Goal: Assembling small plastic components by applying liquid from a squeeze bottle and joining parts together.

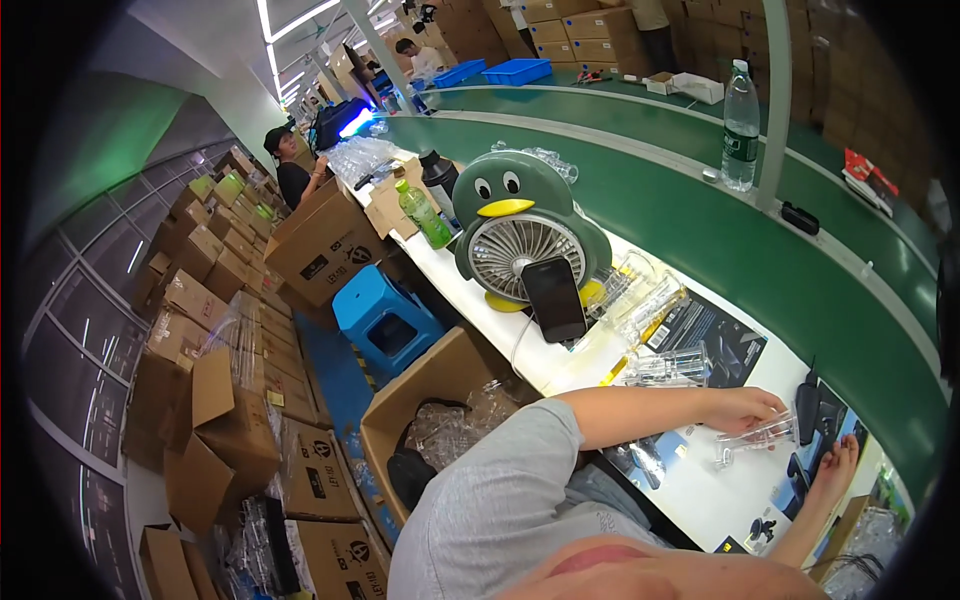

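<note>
My left hand (748,408) reaches across the white bench and is closed on a clear, moulded plastic piece (757,440). Its exact kind is hard to make out. To the right, my right hand (836,472) is palm up at the bench edge with its fingers apart, holding nothing that I can see. Between the hands lies a flat black item (797,478) on printed, box-like sheets. A black handheld device (808,400) with a thin tip sits just beyond. More clear plastic pieces (672,367) are stacked left of my left hand.
A green penguin-shaped fan (525,225) stands on the bench with a phone (555,300) leaning on it. A green drink bottle (423,215) is beside it. An open carton (400,400) with plastic bags and a blue stool (385,315) stand left. A water bottle (740,125) stands on the green conveyor.
</note>
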{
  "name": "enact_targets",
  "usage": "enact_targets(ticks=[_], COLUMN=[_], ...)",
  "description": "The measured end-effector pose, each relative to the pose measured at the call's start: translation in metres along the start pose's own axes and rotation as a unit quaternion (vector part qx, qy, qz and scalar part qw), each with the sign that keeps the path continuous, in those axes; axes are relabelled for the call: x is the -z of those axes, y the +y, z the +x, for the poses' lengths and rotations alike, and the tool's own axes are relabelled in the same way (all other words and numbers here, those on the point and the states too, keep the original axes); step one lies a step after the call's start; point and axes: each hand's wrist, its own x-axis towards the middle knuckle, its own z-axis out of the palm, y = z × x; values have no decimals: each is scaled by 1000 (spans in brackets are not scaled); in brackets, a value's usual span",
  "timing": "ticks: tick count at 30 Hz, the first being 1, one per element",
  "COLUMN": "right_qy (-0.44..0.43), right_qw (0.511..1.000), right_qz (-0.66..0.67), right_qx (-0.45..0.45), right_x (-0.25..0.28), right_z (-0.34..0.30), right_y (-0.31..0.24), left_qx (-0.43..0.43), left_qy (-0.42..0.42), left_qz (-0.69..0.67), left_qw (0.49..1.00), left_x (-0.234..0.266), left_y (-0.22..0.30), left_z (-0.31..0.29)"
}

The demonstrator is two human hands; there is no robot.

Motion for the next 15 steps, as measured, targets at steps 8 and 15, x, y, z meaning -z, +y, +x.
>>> enact_targets(ticks=[8, 15], right_qy=[-3, 4], right_qw=[1000, 1000], right_qz=[-21, -16], right_qx=[-2, -9], right_x=[-3, -7], right_z=[1, -2], right_y=[-1, -4], left_qx=[1, 7], left_qy=[-6, -31], left_qz=[2, 22], left_qw=[1000, 999], left_x=[-2, 3], left_y=[4, 3], left_z=[-1, 0])
